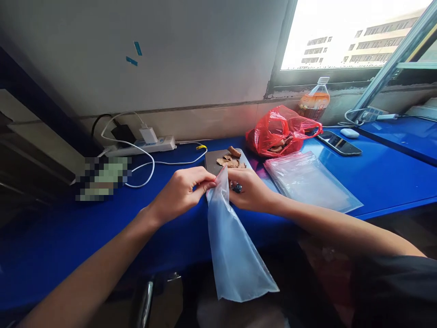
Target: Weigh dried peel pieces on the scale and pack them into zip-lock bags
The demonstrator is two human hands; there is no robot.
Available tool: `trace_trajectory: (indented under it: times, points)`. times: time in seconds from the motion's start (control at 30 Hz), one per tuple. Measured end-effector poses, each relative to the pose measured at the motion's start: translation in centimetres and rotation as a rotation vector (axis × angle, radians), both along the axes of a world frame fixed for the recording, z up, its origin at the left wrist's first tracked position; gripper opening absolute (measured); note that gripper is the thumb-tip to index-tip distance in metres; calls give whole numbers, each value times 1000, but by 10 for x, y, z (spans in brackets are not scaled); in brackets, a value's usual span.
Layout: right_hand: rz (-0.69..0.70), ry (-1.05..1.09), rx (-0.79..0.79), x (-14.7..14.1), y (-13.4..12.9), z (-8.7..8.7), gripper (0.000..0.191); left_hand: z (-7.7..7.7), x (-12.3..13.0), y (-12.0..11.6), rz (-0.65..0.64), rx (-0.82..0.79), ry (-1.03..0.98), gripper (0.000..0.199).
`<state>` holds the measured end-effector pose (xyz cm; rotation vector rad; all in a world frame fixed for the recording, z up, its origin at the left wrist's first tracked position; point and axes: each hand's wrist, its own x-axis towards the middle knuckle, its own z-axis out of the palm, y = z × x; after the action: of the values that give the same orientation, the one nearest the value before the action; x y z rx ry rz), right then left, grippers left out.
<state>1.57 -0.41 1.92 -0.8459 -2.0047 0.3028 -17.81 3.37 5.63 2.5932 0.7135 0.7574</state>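
Note:
A clear plastic bag [235, 255] hangs down from my two hands past the front edge of the blue table. My left hand [184, 191] pinches its red-edged top between thumb and fingers. My right hand [251, 189] grips the same top edge from the other side, close to the left fingertips. Just behind the hands, several brown dried slices [232, 159] lie on a flat plate-like surface [212, 160], partly hidden by the hands and bag. To the right rests a stack of clear bags [314, 182] with red edges.
A red plastic bag [273, 134] holding brown pieces stands behind the stack, with a bottle [316, 98] behind it. A phone [339, 142] and white case [349, 133] lie at the right. At the left are a power strip [164, 145] and a looping white cable [153, 166].

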Motion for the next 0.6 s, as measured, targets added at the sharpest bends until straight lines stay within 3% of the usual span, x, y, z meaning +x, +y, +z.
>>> trace_trajectory:
  times: [0.4,0.5,0.6]
  points:
    - [73,-86,58,5,-5,14,13,10,1,-1,-40,-52,-18,17]
    - [165,-68,0,7,-5,14,12,14,-8,5,49,-78,-129,15]
    - [226,100,-148,7,-4,14,10,20,-18,9,92,-225,-206,14]
